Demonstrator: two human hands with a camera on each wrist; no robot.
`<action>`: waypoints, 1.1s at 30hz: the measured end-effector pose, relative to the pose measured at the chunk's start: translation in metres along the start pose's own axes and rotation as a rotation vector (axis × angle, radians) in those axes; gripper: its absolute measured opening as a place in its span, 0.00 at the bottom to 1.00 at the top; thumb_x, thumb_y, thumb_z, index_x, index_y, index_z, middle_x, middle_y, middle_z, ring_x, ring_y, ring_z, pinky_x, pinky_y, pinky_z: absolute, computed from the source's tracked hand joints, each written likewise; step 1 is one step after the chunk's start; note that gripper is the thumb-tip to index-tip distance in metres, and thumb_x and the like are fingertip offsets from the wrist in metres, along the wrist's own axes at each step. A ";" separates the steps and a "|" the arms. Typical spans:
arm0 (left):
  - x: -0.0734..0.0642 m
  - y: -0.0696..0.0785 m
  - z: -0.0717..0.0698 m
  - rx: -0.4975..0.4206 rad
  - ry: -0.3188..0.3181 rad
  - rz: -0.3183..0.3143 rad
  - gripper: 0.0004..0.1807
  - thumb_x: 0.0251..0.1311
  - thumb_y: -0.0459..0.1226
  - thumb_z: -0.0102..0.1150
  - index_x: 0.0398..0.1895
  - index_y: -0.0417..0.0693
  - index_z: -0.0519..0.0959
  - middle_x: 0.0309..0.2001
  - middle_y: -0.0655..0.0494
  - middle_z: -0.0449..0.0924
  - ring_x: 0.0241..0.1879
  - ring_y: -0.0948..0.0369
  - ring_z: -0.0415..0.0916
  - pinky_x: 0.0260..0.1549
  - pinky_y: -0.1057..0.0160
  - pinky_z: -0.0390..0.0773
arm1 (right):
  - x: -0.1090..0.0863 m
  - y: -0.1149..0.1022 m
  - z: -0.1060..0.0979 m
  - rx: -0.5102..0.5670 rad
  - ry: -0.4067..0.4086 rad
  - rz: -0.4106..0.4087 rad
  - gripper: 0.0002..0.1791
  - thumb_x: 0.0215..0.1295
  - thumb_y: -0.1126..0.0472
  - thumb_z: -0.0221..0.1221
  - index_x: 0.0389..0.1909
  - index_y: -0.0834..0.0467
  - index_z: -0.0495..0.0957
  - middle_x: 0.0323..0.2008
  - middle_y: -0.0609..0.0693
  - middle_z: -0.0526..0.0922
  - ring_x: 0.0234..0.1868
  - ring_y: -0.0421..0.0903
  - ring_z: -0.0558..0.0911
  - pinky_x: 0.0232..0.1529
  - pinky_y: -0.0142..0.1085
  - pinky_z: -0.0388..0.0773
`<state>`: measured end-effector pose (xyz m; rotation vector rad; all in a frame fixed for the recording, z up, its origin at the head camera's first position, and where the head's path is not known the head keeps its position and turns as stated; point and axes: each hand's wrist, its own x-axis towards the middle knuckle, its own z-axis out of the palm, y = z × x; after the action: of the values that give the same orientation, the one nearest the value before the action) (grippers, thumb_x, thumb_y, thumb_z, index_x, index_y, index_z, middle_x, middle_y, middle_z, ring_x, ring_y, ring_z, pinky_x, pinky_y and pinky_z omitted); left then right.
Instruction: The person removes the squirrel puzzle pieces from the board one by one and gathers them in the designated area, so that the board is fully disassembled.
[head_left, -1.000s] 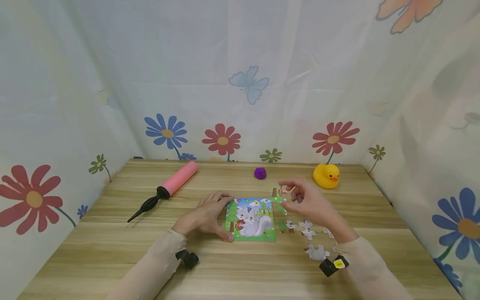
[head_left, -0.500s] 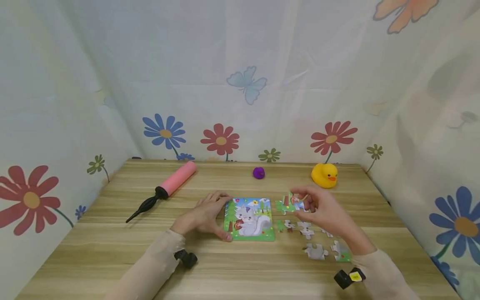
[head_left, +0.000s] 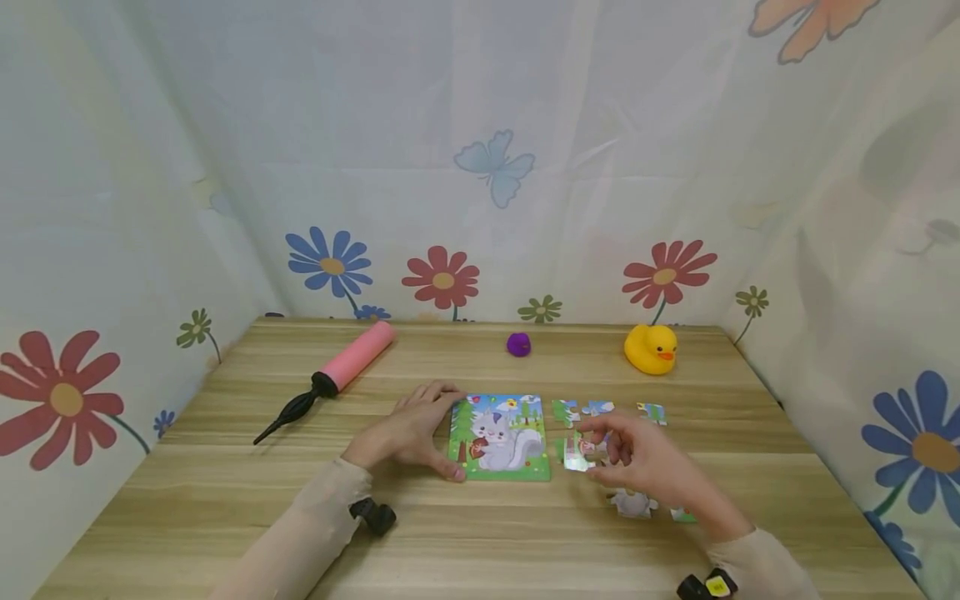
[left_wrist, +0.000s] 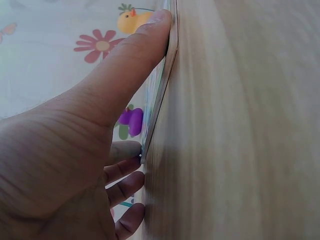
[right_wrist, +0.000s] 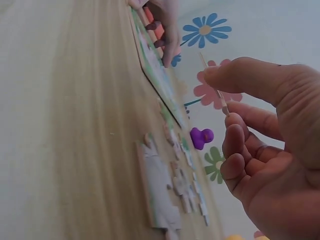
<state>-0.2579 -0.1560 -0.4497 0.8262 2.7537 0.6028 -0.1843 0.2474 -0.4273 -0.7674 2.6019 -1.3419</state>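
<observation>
A square puzzle board [head_left: 498,442] printed with a grey squirrel lies flat on the wooden table. At its left side, my left hand [head_left: 412,429] holds it between the thumb at the lower corner and the fingers at the upper one. My right hand [head_left: 652,454] pinches a jigsaw piece [head_left: 577,454] between thumb and fingers, just right of the board; in the right wrist view this piece [right_wrist: 218,92] is edge-on, above the table. Loose pieces lie around that hand: a sky piece [head_left: 600,407] beyond it and a grey piece [head_left: 632,503] nearer me. The hand covers others.
A pink hand pump [head_left: 358,358] with a black nozzle lies at the left. Along the back stand a small purple duck [head_left: 518,344] and a larger yellow duck [head_left: 650,349]. A flowered curtain [head_left: 495,250] rises behind the table.
My right hand has come nearer to me and somewhat right, carrying the pinched piece. Loose pieces it hid at the back now show. My left hand and the board stay in place.
</observation>
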 end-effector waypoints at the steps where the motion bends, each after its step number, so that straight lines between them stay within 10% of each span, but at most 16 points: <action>1: 0.000 0.000 0.000 0.000 0.001 0.000 0.74 0.43 0.67 0.88 0.89 0.46 0.60 0.86 0.45 0.56 0.85 0.42 0.52 0.82 0.29 0.53 | -0.001 0.001 0.001 0.008 -0.009 -0.002 0.30 0.64 0.62 0.80 0.67 0.59 0.84 0.45 0.58 0.84 0.35 0.51 0.78 0.33 0.30 0.77; 33: 0.001 0.000 0.001 0.008 -0.005 -0.010 0.74 0.43 0.68 0.88 0.89 0.50 0.60 0.86 0.48 0.56 0.85 0.43 0.52 0.82 0.30 0.54 | -0.004 0.007 0.018 -0.072 -0.105 -0.022 0.30 0.53 0.59 0.87 0.57 0.56 0.88 0.41 0.47 0.85 0.29 0.37 0.74 0.29 0.30 0.74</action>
<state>-0.2582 -0.1555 -0.4502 0.8148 2.7558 0.5871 -0.1777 0.2397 -0.4446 -0.8558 2.5794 -1.1851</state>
